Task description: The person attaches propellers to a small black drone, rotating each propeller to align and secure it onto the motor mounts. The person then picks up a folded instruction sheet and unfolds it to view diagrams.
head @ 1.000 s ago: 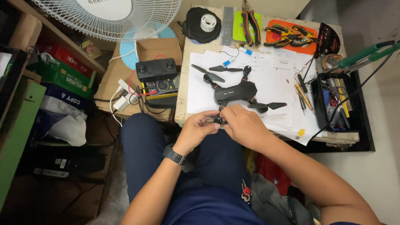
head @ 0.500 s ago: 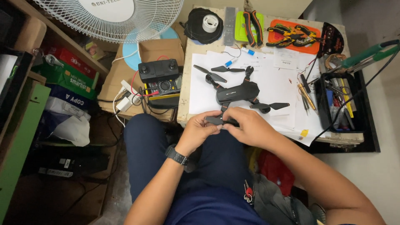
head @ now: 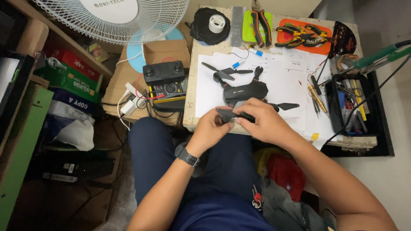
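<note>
Single view, head-mounted: the scene is seen from above, angled steeply down over the lap toward the surface edge, at arm's length; floor and shelving are taken in at left.

Red and green flat boxes stacked on shelf at left of frame; open brown cardboard box at upper centre, white printed paper sheets covering table at upper right
</note>
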